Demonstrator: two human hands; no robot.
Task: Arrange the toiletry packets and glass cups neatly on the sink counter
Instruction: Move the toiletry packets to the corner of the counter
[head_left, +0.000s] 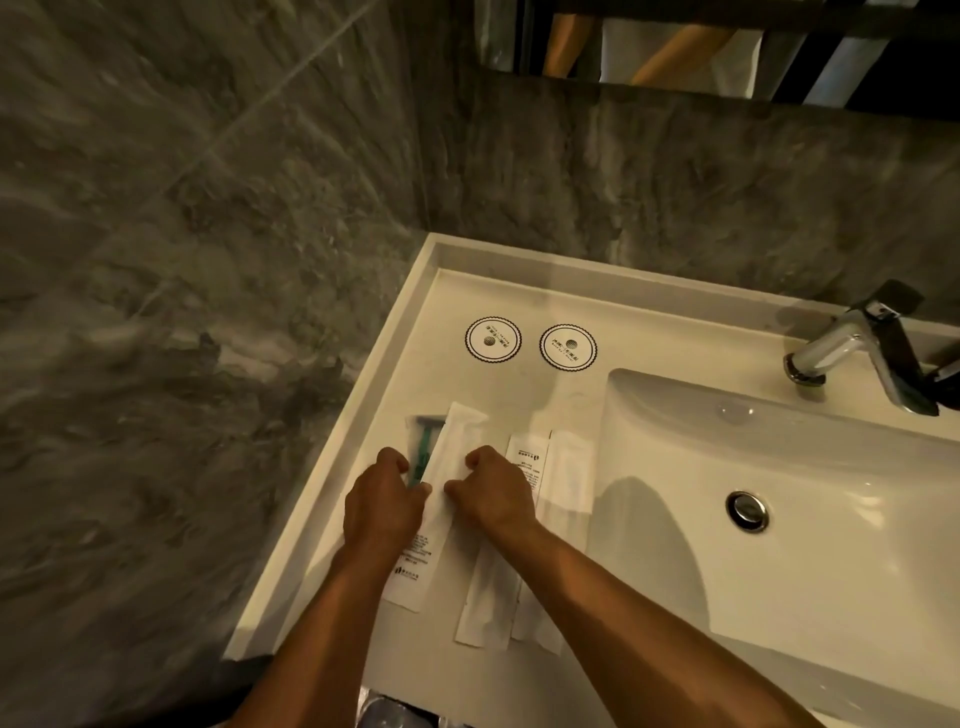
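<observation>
Left hand (382, 501), right hand (488, 491) pinch long packet (441, 499) on counter (467, 291).

packets: long white toiletry packets (563, 467) flat on bench, side by side left of basin | leftmost clear razor packet (423, 441), teal handle | tilted white packet (457, 436) overlaps it | cups: not seen

I'm looking down into a bathroom, and it reads like a hotel one. There's a white sink counter (519, 291) with a moulded basin (831, 519), its drain plug (748, 511) and a chrome faucet (852, 348). Grey marble-look tiles (182, 260) cover the walls. Two round printed coasters (493, 339) and sealed white toiletry packets (566, 483) sit on the counter, a mirror edge (675, 47) above.
</observation>
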